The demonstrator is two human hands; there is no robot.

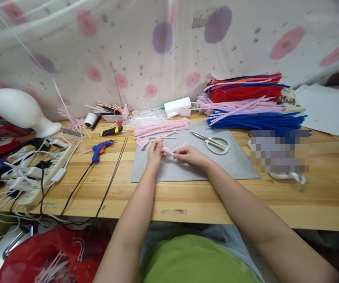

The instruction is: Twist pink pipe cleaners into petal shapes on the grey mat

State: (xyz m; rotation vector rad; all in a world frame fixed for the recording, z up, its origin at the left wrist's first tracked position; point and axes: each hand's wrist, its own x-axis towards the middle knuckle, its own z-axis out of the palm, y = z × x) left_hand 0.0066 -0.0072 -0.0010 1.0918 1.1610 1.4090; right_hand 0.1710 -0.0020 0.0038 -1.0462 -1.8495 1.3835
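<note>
Between my two hands, over the grey cutting mat (181, 171), are pink pipe cleaners (168, 150). My left hand (155, 152) is closed on their left end, fingertips pinched together. The fingers of my right hand (188, 154) pinch the same pipe cleaners from the right, and one end sticks up past them. A shaped pink pipe cleaner piece (142, 142), with rounded lobes, lies just left of my left hand. Scissors with pale green handles (216, 144) rest on the mat to the right. Behind my hands is a bundle of pink pipe cleaners (162, 126).
A blue glue gun (99, 150), thin dark rods (113, 173) and a yellow-black cutter (111, 131) lie left. A crowded power strip (47, 173) and white foam head (13, 108) stand farther left. Blue pipe cleaners (255, 121) are stacked back right. A red bag (54, 255) hangs below the edge.
</note>
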